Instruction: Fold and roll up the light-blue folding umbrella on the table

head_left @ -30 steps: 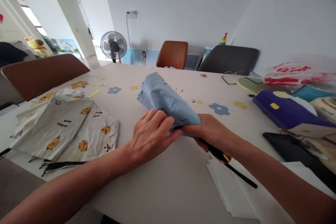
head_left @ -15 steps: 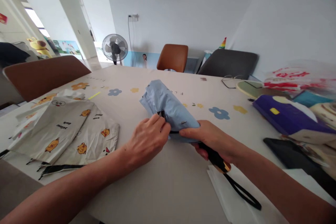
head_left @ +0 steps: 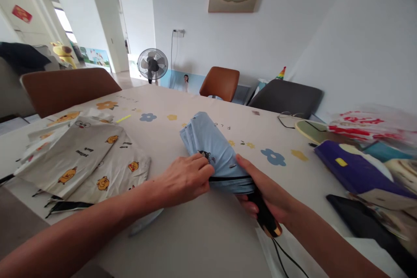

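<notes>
A light blue folding umbrella (head_left: 217, 139), its canopy gathered in pleats, lies slantwise between my hands over the table. My right hand (head_left: 260, 191) is wrapped round the black handle with a gold end, the thumb along the lower canopy; a thin black wrist cord hangs below. With fingers bent together, my left hand (head_left: 189, 178) pinches the canopy's left side beside a small dark print. Under my left forearm a bit of pale blue cloth shows. A second umbrella (head_left: 94, 156), cream with yellow duck prints, lies partly folded to the left.
The pale table (head_left: 202, 234) has printed flowers. On its right are glasses (head_left: 288, 126), a purple packet (head_left: 352, 167), a black flat object (head_left: 355, 217), a plastic bag (head_left: 361, 124) and white sheets. Chairs (head_left: 221, 82) and a fan (head_left: 152, 65) stand beyond.
My view has tilted up a little. The blue umbrella has turned in my right hand, so its pleats and dark band show more. My left hand still grips the canopy.
</notes>
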A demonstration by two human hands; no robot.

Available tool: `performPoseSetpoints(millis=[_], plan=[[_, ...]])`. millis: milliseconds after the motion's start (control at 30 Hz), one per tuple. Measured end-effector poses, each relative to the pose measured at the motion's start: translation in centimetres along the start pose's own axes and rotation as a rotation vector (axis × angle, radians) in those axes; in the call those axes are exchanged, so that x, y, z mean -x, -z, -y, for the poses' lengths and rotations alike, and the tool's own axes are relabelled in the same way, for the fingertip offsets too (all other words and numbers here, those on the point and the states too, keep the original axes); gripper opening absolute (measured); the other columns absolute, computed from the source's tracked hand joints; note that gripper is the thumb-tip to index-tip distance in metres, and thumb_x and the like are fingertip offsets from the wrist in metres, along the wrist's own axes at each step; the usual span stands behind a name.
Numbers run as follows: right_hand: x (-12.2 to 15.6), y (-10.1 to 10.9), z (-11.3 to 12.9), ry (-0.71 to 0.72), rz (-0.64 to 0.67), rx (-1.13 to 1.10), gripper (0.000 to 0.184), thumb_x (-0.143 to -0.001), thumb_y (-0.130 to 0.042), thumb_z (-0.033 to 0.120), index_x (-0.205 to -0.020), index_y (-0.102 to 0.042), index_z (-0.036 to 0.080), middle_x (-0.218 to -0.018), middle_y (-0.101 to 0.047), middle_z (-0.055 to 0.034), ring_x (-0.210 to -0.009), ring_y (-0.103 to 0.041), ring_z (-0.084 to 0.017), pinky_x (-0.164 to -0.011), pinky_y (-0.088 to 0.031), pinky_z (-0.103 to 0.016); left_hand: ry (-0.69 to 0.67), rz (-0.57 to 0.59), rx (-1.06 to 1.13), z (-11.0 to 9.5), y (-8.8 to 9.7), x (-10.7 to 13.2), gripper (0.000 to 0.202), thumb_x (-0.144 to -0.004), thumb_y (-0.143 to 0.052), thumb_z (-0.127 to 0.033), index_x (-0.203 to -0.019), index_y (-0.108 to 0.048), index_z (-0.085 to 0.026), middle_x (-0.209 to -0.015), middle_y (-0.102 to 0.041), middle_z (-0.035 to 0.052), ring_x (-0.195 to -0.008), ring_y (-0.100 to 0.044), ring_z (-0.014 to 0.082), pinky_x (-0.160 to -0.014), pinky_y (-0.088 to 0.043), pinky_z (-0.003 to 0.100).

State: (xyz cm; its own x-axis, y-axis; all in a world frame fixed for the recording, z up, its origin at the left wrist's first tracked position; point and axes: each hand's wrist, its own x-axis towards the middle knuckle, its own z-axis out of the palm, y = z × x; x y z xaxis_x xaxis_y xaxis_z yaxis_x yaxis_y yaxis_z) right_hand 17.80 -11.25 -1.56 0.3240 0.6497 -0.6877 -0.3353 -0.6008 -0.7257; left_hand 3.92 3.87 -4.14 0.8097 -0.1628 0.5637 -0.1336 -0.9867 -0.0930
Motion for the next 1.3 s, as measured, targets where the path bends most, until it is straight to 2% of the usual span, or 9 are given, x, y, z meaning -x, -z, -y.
performPoseSetpoints(millis=[300,400,467,600,733,933,1067,1200,1300], plan=[[-0.2,0.0,-0.6,0.184,-0.019,0.080,0.038,-0.076,-0.054,0.049,-0.055,-0.038,0.021,-0.037,-0.037,0.0072,-0.028,-0.032,-0.007,-0.030,-0.027,-0.021,0.061,0.023,0.132,0.1,-0.5,0.4,0.013,-0.081,-0.043,-0.013,-0.079,-0.054,-0.017,-0.073,-0.057,0.0025,-0.070,-0.052,0.0135,-0.052,-0.035,0.023],[0.1,0.0,-0.1,0.243,-0.113,0.179,0.035,-0.078,-0.050,0.042,-0.053,-0.036,0.021,-0.033,-0.035,0.0067,-0.028,-0.033,-0.008,-0.033,-0.027,-0.022,0.255,-0.067,0.341,-0.5,-0.4,0.0,0.010,-0.078,-0.048,-0.014,-0.084,-0.055,-0.018,-0.078,-0.061,0.0023,-0.074,-0.056,0.0138,-0.058,-0.041,0.024],[0.5,-0.3,0.3,0.281,-0.252,0.318,0.030,-0.077,-0.049,0.038,-0.055,-0.036,0.021,-0.032,-0.038,0.0059,-0.029,-0.035,-0.009,-0.035,-0.028,-0.023,0.492,-0.131,0.561,-0.9,-0.1,-0.5,0.012,-0.076,-0.053,-0.019,-0.088,-0.055,-0.019,-0.083,-0.062,0.0027,-0.073,-0.057,0.0139,-0.061,-0.045,0.025],[0.8,-1.7,0.4,0.348,-0.472,0.644,0.018,-0.073,-0.052,0.037,-0.071,-0.045,0.021,-0.044,-0.051,0.0027,-0.036,-0.045,-0.012,-0.041,-0.033,-0.025,0.894,-0.244,1.036,-1.2,0.8,-1.5,0.038,-0.076,-0.061,-0.035,-0.108,-0.051,-0.017,-0.108,-0.059,0.0108,-0.096,-0.058,0.0208,-0.072,-0.049,0.031],[0.3,-3.3,-0.9,0.380,-0.591,0.966,0.021,-0.074,-0.049,0.038,-0.082,-0.046,0.019,-0.071,-0.063,-0.0078,-0.060,-0.060,-0.021,-0.051,-0.038,-0.028,0.976,-0.274,1.521,-1.0,1.2,-2.0,0.040,-0.076,-0.064,-0.037,-0.109,-0.055,-0.016,-0.117,-0.059,0.0122,-0.109,-0.054,0.0256,-0.087,-0.046,0.035],[-0.2,-4.6,-2.6,0.390,-0.592,1.219,0.024,-0.078,-0.043,0.029,-0.097,-0.045,0.015,-0.080,-0.067,-0.0151,-0.073,-0.066,-0.030,-0.056,-0.037,-0.032,1.195,-0.428,1.965,-1.6,0.7,-2.0,0.030,-0.076,-0.065,-0.028,-0.103,-0.062,-0.017,-0.109,-0.065,0.0088,-0.104,-0.059,0.0238,-0.091,-0.048,0.036],[-0.4,-4.8,-2.9,0.357,-0.525,1.252,0.023,-0.076,-0.045,0.026,-0.096,-0.047,0.014,-0.081,-0.068,-0.0162,-0.075,-0.066,-0.032,-0.057,-0.038,-0.033,1.297,-0.431,2.065,-2.0,-0.4,-1.6,0.029,-0.077,-0.064,-0.026,-0.104,-0.061,-0.018,-0.111,-0.065,0.0073,-0.103,-0.060,0.0228,-0.089,-0.051,0.035],[-1.0,-4.8,-3.2,0.370,-0.481,1.278,0.025,-0.075,-0.046,0.025,-0.098,-0.047,0.013,-0.082,-0.068,-0.0167,-0.078,-0.066,-0.032,-0.058,-0.038,-0.033,1.538,-0.468,1.971,-1.8,-1.7,-1.4,0.032,-0.073,-0.066,-0.019,-0.104,-0.060,-0.019,-0.107,-0.066,0.0058,-0.095,-0.063,0.0216,-0.082,-0.055,0.034],[-1.0,-5.1,-3.3,0.376,-0.472,1.254,0.025,-0.075,-0.045,0.023,-0.098,-0.048,0.012,-0.080,-0.068,-0.0166,-0.076,-0.066,-0.031,-0.058,-0.038,-0.033,1.593,-0.473,1.919,-1.3,-2.1,-1.6,0.031,-0.071,-0.065,-0.015,-0.102,-0.060,-0.017,-0.103,-0.067,0.0059,-0.088,-0.065,0.0192,-0.081,-0.055,0.032]])
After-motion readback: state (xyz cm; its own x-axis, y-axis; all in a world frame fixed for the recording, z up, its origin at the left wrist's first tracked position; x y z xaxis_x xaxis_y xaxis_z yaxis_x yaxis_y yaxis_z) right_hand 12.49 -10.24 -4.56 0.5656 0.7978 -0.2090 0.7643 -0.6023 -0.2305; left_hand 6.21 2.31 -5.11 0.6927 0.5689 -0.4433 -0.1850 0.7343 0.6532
